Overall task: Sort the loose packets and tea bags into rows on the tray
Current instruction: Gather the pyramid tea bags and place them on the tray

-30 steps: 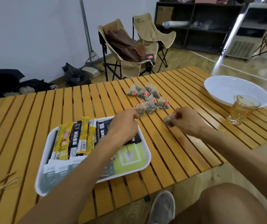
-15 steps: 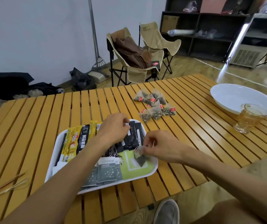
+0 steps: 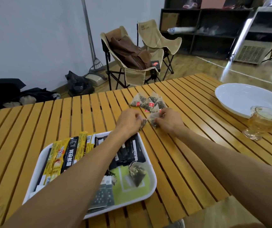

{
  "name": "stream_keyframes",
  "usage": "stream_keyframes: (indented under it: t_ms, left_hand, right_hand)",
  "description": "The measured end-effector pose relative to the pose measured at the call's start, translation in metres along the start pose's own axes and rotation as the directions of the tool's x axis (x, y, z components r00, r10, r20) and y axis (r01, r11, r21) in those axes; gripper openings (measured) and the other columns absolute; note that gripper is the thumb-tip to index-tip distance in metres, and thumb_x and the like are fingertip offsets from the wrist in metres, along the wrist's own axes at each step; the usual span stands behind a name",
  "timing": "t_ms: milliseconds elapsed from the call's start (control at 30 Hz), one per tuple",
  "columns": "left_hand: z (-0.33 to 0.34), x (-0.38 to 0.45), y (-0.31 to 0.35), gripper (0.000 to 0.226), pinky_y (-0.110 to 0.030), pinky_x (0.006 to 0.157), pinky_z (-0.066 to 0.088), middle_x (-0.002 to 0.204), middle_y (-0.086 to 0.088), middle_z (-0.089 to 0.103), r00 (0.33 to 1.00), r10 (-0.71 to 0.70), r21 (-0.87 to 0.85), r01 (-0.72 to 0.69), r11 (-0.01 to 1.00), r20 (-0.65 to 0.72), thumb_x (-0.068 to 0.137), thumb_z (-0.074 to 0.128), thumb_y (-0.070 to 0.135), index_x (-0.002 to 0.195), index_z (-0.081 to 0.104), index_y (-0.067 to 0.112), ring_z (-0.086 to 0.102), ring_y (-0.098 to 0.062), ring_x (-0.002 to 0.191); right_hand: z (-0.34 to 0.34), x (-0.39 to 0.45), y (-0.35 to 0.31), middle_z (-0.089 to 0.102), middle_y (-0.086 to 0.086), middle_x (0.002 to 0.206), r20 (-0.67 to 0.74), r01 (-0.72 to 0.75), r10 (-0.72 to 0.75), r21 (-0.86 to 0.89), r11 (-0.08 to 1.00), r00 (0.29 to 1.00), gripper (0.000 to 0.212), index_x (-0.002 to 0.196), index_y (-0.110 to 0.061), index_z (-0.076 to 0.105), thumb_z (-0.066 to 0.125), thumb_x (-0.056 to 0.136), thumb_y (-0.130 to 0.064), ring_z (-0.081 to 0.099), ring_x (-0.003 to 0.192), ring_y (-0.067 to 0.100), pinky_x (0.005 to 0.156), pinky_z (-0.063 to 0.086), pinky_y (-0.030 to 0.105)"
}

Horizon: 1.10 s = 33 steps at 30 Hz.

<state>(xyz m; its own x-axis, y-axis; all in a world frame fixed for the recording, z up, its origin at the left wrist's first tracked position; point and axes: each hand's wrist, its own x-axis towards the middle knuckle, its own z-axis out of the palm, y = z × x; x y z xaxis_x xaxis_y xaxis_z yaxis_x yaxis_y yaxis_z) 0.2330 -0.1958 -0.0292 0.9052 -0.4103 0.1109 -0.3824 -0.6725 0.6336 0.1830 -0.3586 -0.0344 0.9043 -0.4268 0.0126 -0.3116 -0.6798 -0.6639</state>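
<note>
Left hand (image 3: 128, 120) pinching one tea bag (image 3: 143, 123) | right hand (image 3: 169, 120) closing on another (image 3: 154, 119) at the pile (image 3: 148, 102), centre frame | tray (image 3: 153, 186) lower left, forearm crossing its packets (image 3: 69, 155) | bowl (image 3: 240, 99) and glass (image 3: 262, 122) sitting right on the bench (image 3: 33, 129)

- The tray (image 3: 150, 191) sits on the counter (image 3: 33, 129) at lower left of frame.
- Stick packets (image 3: 69, 153) lie in the tray's upper left part; one tea bag (image 3: 137, 172) lies at its right.
- The loose tea bags (image 3: 148, 102) lie above the tray, mid-frame.
- A bowl (image 3: 240, 97) sits at the right edge, a glass cup (image 3: 262, 124) just below it.
</note>
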Motion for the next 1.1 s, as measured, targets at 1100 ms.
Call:
stream_keyframes:
  t_ms: [1100]
  left_hand:
    - [-0.069,-0.186,-0.025,0.034,-0.029,0.081,0.055,0.108,0.003,0.060,0.991,-0.066,-0.073,0.075,0.995,0.119,0.091,0.066,0.006,0.122,0.061,0.019,0.061,-0.012,0.092]
  right_hand:
    - [-0.031,-0.174,-0.034,0.070,-0.005,0.089,0.411,0.374,-0.322,-0.052,0.926,0.853,0.008,0.085,-0.020,0.071,0.068,0.092,-0.019,0.066,0.087,0.008,0.077,0.059,0.030]
